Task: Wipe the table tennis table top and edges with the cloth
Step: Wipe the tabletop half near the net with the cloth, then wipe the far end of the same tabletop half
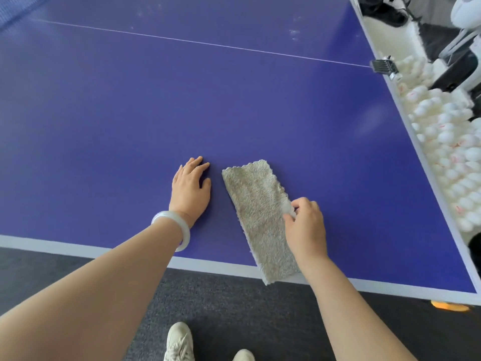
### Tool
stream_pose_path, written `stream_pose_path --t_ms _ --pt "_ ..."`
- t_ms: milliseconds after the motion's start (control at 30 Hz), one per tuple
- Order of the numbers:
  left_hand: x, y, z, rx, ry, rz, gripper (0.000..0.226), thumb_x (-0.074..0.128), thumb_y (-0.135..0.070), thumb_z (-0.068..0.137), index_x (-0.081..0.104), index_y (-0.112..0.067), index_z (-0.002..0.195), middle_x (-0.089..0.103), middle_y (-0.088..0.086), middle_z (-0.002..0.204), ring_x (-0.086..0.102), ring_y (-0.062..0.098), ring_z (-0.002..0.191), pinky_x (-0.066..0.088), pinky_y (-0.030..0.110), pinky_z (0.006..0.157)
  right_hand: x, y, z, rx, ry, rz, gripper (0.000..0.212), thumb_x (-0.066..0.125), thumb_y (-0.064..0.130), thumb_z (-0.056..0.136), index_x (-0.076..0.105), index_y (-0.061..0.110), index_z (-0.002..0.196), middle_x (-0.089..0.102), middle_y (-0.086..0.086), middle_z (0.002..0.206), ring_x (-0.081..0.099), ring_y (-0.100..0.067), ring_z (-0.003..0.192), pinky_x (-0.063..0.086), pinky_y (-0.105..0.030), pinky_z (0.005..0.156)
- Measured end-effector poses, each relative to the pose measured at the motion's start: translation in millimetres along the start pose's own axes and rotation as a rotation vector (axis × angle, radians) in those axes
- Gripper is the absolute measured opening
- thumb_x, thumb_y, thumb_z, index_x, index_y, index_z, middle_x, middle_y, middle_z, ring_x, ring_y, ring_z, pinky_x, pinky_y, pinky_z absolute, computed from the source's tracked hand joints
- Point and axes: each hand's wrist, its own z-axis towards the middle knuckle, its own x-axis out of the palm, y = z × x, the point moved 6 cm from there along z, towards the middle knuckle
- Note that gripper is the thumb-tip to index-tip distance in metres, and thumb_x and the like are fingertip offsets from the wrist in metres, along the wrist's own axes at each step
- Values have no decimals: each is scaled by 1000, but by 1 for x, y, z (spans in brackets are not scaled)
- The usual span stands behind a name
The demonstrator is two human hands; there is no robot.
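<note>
Looks down, from head height, on a violet-blue table tennis table top (182,105), bare forearms reaching in from below. Lays the left hand (191,187) flat on the surface, fingers straight and slightly spread, thumb out to the side, holding nothing; wears a pale, translucent bangle (173,231) at that wrist. Pinches with the right hand (305,225) the right-side edge of a folded beige terry cloth (256,212), thumb and curled fingers nipping up a small tuft, the rest of it flat on the top. Spreads the cloth as a long strip between the two hands, just beside the left thumb without touching it, far end about level with the left fingertips, near end under the right wrist and hanging slightly over the table's pale grey border stripe (78,247). Shows, well ahead of both hands, a thin white line (182,42) crossing the top and ending far beyond the right hand at a small black clamp (384,66) on the side edge. Shows too, off to the right of the right hand past that edge, a dense heap of white table tennis balls (447,152) with red marks. Stands on dark grey carpet (234,306) below the forearms, in two off-white lace-up trainers (179,342) between them. Leaves half hidden, under the table corner nearest the right elbow, an orange object (447,306) too obscured to identify.
</note>
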Motion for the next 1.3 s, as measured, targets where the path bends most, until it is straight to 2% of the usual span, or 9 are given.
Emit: stream_pose_path --t_ms 200,367,533,600,733,867,1100,1200,1300 --pt "3 -34 -78 -163 78 -380 54 61 -7 92 46 -10 144 39 3 152 28 18 145 21 34 121 37 52 -47 -142 310 -6 9 63 12 94 54 12 97 55 -8 106 53 -29 102 37 -33 75" --pt "-36 -34 -147 -236 -48 -56 65 70 -15 86 42 -18 144 38 1 139 35 21 127 27 30 107 33 65 -90 39 527 389 21 73 22 89 55 16 79 59 1 77 55 -14 69 39 -14 52" --pt "-81 -51 -172 -334 -18 -366 6 62 -23 96 58 -26 98 59 -7 100 59 9 90 43 9 68 4 104 -117 104 605 755 13 77 14 86 66 18 80 70 -10 88 67 -30 92 54 -52 88" --pt "-105 -47 -179 -466 -89 -575 9 63 -33 95 62 -24 90 68 -5 89 65 11 80 52 16 66 1 128 -128 59 687 862 16 76 10 87 70 21 77 73 -9 89 68 -31 94 53 -51 89" --pt "-154 -28 -203 -590 -197 -677 33 75 -49 82 64 -18 88 70 0 85 70 16 77 59 44 78 7 170 -156 37 875 1063 13 61 9 97 69 3 105 73 -20 109 70 -33 105 57 -41 88" --pt "-194 -4 -224 -572 -185 -532 25 74 -37 85 67 -14 80 71 -1 75 70 16 74 59 42 78 24 202 -187 14 935 981 20 53 9 102 68 3 113 73 -19 109 71 -30 103 57 -38 86" --pt "-266 57 -268 -445 -235 -332 20 59 -17 95 65 -12 76 65 -1 67 56 10 63 42 23 60 67 285 -245 -139 882 685 11 63 13 96 74 15 92 77 0 84 73 -15 82 56 -23 65" --pt "-314 115 -302 -541 -446 -427 23 57 -16 94 60 -17 72 59 -5 62 50 2 59 38 14 55 94 341 -274 -206 1005 664 15 63 6 96 74 11 87 76 -4 83 73 -17 80 59 -30 70" --pt "-367 221 -358 -848 -646 -519 23 56 -12 94 63 -11 72 60 -6 65 53 13 68 41 31 64 133 379 -278 -106 894 578 26 59 -8 92 61 7 70 67 -11 74 66 -23 69 55 -32 64"
